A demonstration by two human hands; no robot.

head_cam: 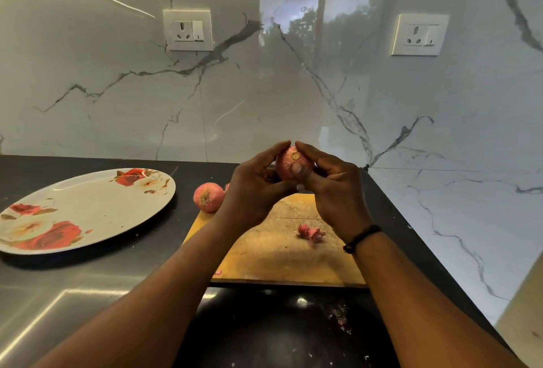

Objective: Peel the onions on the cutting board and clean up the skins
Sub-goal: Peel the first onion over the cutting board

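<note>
Trainee: Where does the work stand, and where is each item?

Instructor: The held onion (293, 163) is raised above the far edge of the cutting board (273, 253), root end facing the camera. A second onion (208, 197) rests at the board's far left corner, unpeeled by the look of it. A loose skin scrap (311, 232) lies on the board, right of centre; the floral plate (73, 212) sits well to the left.

Trainee: How are the hands set?

Instructor: The left hand (252, 188) cups the onion from the left, fingers curled round it. The right hand (335, 188) grips from the right, its thumb (297, 168) pressed flat on the skin below the root. The index fingertips nearly meet above the onion.

Trainee: What makes this step go well?

Instructor: Probably, the thumbnail should catch the dry layer at the root and strip it toward the stem, while the left hand turns the onion. Peeling over the board keeps skins together for clearing.
</note>
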